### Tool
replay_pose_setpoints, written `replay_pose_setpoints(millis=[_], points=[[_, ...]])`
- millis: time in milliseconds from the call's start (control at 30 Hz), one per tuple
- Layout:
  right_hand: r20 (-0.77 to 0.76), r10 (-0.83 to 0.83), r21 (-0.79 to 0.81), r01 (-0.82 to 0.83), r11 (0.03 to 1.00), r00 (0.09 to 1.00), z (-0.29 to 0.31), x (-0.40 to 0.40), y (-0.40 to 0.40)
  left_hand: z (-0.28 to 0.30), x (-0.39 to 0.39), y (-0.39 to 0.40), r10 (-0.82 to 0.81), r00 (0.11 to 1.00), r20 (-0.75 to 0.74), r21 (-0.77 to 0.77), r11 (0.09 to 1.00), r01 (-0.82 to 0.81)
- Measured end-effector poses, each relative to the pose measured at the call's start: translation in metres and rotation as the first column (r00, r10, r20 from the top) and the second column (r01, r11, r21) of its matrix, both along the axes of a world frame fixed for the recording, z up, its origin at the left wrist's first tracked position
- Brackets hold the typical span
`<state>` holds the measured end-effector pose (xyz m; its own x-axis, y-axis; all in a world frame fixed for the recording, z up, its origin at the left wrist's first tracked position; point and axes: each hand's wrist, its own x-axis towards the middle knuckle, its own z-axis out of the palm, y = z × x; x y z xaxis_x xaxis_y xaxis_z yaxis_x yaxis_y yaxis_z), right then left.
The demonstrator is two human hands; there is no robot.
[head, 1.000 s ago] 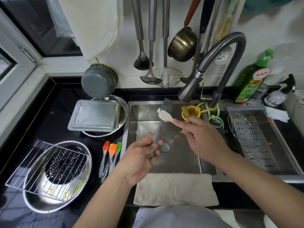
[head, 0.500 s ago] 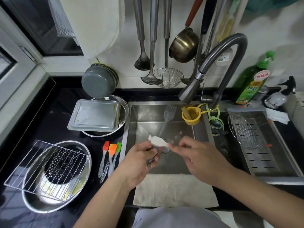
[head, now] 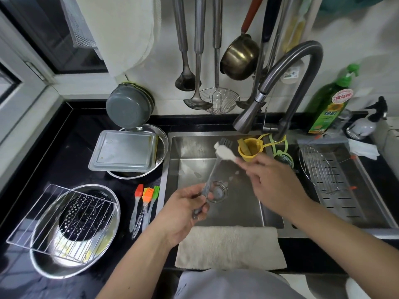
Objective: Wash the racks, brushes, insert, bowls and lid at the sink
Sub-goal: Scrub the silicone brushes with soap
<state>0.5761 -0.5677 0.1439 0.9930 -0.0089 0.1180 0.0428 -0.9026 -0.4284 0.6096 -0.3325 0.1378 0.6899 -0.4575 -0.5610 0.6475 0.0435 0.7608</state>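
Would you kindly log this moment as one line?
left hand grips grey brush | right hand rubs white cloth on bristles

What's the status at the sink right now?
Left hand grips grey brush over sink. Right hand holds white scrubber at its bristles. Nothing in the way.

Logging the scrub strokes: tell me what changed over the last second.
The right hand drew the white cloth down the grey silicone brush toward the left hand, then back up to the bristles. The left hand kept gripping the handle. The three coloured brushes on the counter stayed put.
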Motion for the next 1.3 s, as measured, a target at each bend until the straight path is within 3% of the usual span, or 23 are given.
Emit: replay_pose_setpoints(millis=[67,200,333,433,567,767,933,1133,1300], points=[[-0.042,0.1,-0.002,-0.1,0.995,0.994,0.0,-0.01,0.01,-0.002,0.001,0.0,-0.011,1.0,0.012,0.029,1.0,0.01],[0.009,-0.068,0.004,0.068,0.998,0.998,0.003,0.002,-0.007,-0.003,-0.002,-0.001,-0.005,1.0,0.016,0.055,0.998,0.004],[-0.039,0.065,0.0,-0.065,0.998,0.997,0.001,-0.007,0.005,-0.005,-0.004,0.003,0.0,1.0,0.016,0.075,0.997,-0.001],[0.006,-0.086,-0.023,0.086,0.996,0.996,0.005,0.007,-0.012,-0.004,-0.005,0.003,-0.019,0.999,0.034,0.097,0.995,0.015],[0.001,-0.028,-0.025,0.028,0.999,1.0,0.004,0.002,-0.009,-0.004,-0.005,0.007,-0.031,0.995,0.096,0.169,0.985,0.015],[0.015,-0.128,0.005,0.128,0.992,0.992,0.004,0.005,-0.016,-0.005,-0.006,0.007,-0.066,0.987,0.146,0.312,0.95,0.018],[-0.007,-0.052,0.011,0.053,0.999,0.999,0.004,-0.002,-0.002,-0.003,-0.005,0.006,-0.07,0.988,0.137,0.282,0.959,0.029],[-0.019,-0.2,-0.042,0.199,0.979,0.98,0.0,0.009,-0.023,-0.005,-0.007,0.005,-0.057,0.986,0.159,0.33,0.944,0.002],[-0.028,-0.07,0.011,0.071,0.997,0.997,-0.002,-0.005,0.005,-0.001,-0.009,0.006,0.0,0.995,0.101,0.165,0.986,-0.017]])
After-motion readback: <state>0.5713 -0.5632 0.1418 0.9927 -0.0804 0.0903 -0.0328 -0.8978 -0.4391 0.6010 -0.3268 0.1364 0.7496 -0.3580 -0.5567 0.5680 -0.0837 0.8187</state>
